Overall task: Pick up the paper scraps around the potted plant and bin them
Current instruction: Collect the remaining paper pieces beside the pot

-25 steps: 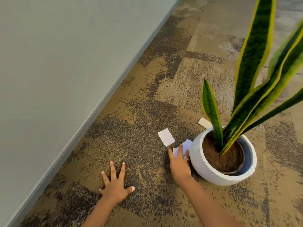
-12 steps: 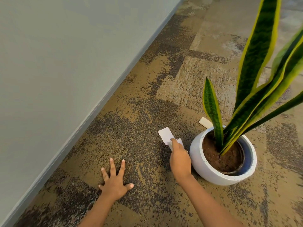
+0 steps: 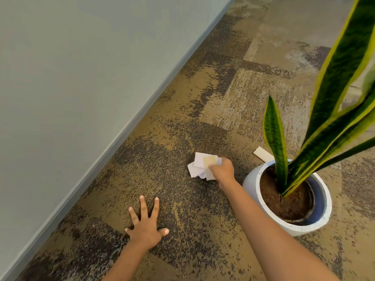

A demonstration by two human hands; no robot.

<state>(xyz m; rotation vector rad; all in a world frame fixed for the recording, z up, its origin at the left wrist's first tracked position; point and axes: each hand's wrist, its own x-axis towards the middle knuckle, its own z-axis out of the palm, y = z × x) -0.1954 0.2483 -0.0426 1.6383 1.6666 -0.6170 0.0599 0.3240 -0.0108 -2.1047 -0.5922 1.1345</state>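
- The grey wall (image 3: 71,78) fills the left side and runs away at a slant, with a pale skirting strip along its foot.
- Mottled brown and dark carpet (image 3: 203,122) covers the floor from the wall across to the right edge.
- A snake plant (image 3: 336,82) rises on the right; its long green leaves have yellow margins, and one shorter leaf stands upright nearer the middle.
- The plant sits in a round white pot (image 3: 251,185) filled with dark soil, standing on the carpet at the right.
- The right arm reaches forward just beside the pot's left wall. The right hand (image 3: 222,169) is curled, fingers and thumb pinching a small bunch of paper scraps (image 3: 197,165): several white pieces fanned out to the left of the knuckles, with a yellowish one on top. I cannot tell whether the bunch is lifted or touching the carpet.
- The left hand (image 3: 146,226) lies flat on the carpet, nearer the wall, palm down, fingers spread wide and straight, thumb out to the right, holding nothing.
- One more scrap, a cream paper strip (image 3: 263,154), lies on the carpet just behind the pot's far rim, partly hidden by the shorter leaf, well apart from both hands.
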